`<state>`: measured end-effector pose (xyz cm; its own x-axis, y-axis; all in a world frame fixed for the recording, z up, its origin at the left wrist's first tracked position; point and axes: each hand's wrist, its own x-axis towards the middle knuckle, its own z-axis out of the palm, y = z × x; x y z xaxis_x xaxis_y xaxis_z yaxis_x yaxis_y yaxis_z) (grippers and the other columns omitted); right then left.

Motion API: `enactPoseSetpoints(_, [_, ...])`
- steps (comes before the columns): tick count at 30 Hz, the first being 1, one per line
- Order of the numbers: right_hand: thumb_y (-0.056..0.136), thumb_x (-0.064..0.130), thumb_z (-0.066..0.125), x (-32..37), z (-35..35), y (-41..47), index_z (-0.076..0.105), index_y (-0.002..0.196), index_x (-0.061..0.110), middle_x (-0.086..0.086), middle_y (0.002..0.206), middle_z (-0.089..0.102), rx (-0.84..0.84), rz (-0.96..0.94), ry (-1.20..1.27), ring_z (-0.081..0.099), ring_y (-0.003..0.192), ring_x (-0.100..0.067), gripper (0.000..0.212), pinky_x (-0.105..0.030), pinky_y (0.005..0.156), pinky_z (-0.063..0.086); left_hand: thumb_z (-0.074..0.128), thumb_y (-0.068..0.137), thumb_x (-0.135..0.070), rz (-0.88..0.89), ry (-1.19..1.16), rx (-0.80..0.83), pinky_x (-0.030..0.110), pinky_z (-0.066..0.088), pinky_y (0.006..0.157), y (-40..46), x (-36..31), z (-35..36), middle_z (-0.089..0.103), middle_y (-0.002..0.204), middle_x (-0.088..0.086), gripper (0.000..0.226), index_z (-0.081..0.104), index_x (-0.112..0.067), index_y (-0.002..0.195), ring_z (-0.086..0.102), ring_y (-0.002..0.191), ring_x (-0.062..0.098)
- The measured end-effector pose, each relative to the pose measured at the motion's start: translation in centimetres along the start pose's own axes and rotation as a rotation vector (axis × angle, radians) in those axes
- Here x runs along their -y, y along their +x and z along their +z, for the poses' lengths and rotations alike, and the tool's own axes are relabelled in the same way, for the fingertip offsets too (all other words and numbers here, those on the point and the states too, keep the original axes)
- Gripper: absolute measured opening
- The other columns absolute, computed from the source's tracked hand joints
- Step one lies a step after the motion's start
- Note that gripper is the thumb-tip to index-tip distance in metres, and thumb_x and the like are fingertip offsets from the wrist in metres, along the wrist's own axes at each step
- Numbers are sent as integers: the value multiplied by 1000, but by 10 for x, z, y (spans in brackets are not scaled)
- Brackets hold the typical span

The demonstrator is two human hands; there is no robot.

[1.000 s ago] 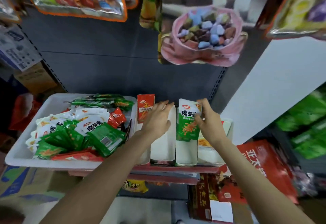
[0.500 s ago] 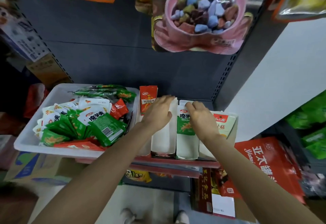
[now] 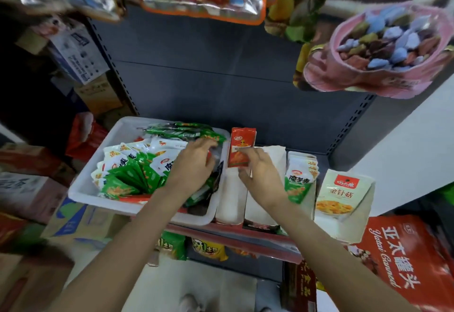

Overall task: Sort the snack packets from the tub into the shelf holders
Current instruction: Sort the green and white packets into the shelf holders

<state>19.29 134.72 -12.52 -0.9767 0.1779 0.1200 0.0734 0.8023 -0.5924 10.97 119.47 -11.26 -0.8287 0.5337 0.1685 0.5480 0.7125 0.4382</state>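
Packets (image 3: 137,171), green and white ones with a few red, lie heaped in the white tub (image 3: 88,179) on the shelf (image 3: 245,234). The left hand (image 3: 194,164) is down among them at the tub's right end, its fingers (image 3: 208,143) curled over the pile; whether they have hold of a packet I cannot tell, since the back of the hand hides what is under it. Just right of that hand, past the tub wall, a red packet (image 3: 242,147) stands upright in the first white holder (image 3: 229,198). The right hand (image 3: 264,176) is at that packet's lower edge, fingers (image 3: 248,153) bent and touching it, thumb underneath, seemingly pinching its bottom corner. Under the right wrist is a second holder (image 3: 260,211), and I cannot see what it contains. To the right of that hand a third holder (image 3: 312,203) has a row of green and white packets (image 3: 298,181) standing in it, and further right a fourth (image 3: 353,228) shows a pale pouch (image 3: 341,193) with a red label and yellow picture. Behind everything is the dark grey back panel (image 3: 221,70). Above the hands hang clear bags of sweets (image 3: 390,48), one pink-rimmed at upper right. Below the right forearm lies a big red bag (image 3: 415,260), and cardboard boxes (image 3: 81,223) sit off to the left of the tub.
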Motion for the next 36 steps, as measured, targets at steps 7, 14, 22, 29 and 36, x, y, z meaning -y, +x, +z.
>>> enactPoseSetpoints(7, [94,28,54,75,77,38,28,143,8,-14,140,43,273,4,13,42,128,-30,59,-41,101,41,46,90,3,-144,89,244,34,32,109,-10,103,-28,47,139,14,45,49,-6,134,41,130,30])
enactPoseSetpoints(14, [97,23,49,97,114,50,31,138,1,-19,142,37,511,-25,-179,44,127,-33,50,-39,102,40,50,87,7,-134,-31,321,29,30,110,-14,133,-34,42,144,11,52,46,-7,137,40,132,25])
enactPoseSetpoints(22, [99,19,44,99,96,50,54,128,10,-20,105,65,333,-12,-112,60,98,-36,32,-42,80,49,55,90,-5,-139,-235,175,19,38,84,-12,131,-38,58,126,10,35,57,-8,126,56,109,22])
enactPoseSetpoints(29, [89,23,63,96,90,54,69,105,10,-4,96,70,185,145,199,61,84,-13,22,-24,75,46,63,86,-7,-221,-393,71,18,38,86,-13,126,-37,60,120,9,46,49,-9,130,54,114,18])
enactPoseSetpoints(36, [92,4,55,60,37,37,61,89,23,-4,75,66,-110,332,863,62,73,-21,20,-39,72,53,67,86,-18,-168,-552,25,20,40,90,-8,69,-22,55,127,5,57,41,-11,136,54,110,13])
